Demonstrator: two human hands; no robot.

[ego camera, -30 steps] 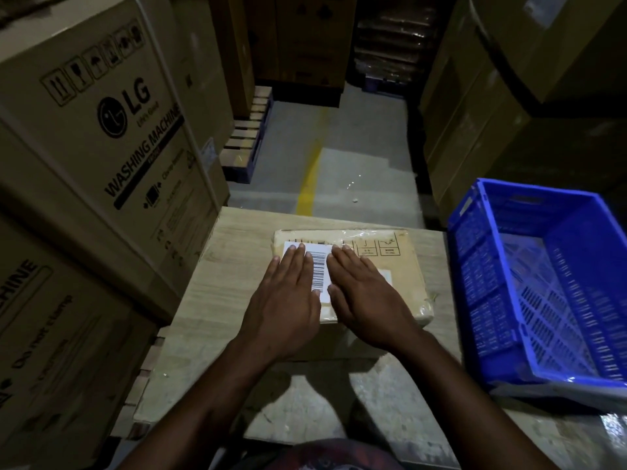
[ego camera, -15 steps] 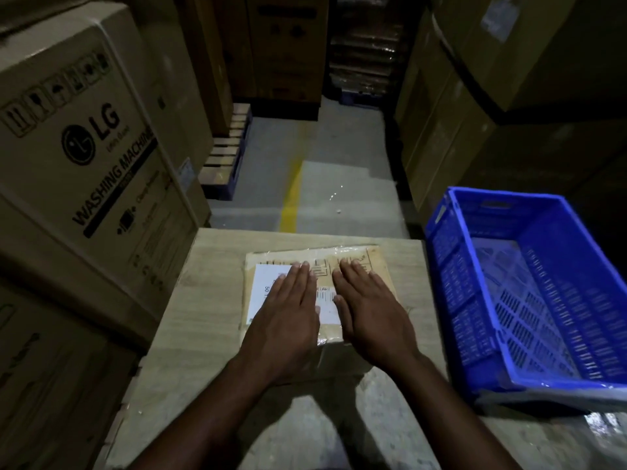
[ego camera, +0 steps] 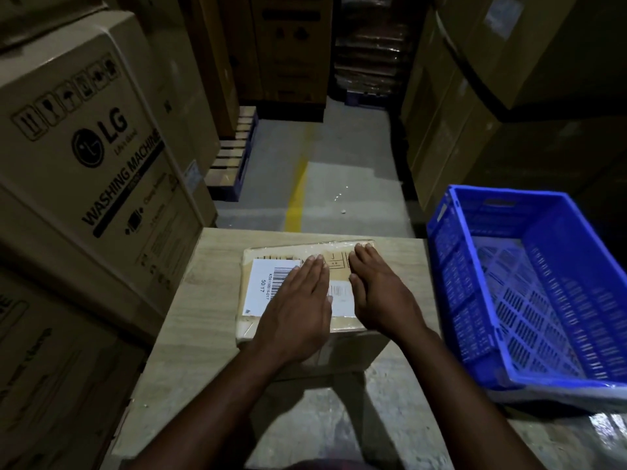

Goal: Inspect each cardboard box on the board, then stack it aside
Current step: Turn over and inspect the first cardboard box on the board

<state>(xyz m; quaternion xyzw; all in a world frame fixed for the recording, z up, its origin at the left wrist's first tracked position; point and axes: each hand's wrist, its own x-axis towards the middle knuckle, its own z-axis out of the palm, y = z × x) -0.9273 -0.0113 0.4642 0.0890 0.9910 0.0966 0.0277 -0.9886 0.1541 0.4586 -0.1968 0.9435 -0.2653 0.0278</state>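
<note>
Now | box [ego camera: 264, 293] on board [ego camera: 203, 283] | directly under L hand [ego camera: 295, 310] + R hand [ego camera: 383, 296] | both flat, pressing top

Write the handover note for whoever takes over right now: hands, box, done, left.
Left hand: flat, fingers straight, palm down on the box, partly over its barcode label.
Right hand: flat on the box top beside the left, fingertips near the far edge. Neither hand grips.
Box: one, plastic-wrapped, lying on the board, left of the blue crate.
Done: inspection looks under way; no stacked boxes in view.
Left: finish checking this box, then lift it and stack it aside.
</note>
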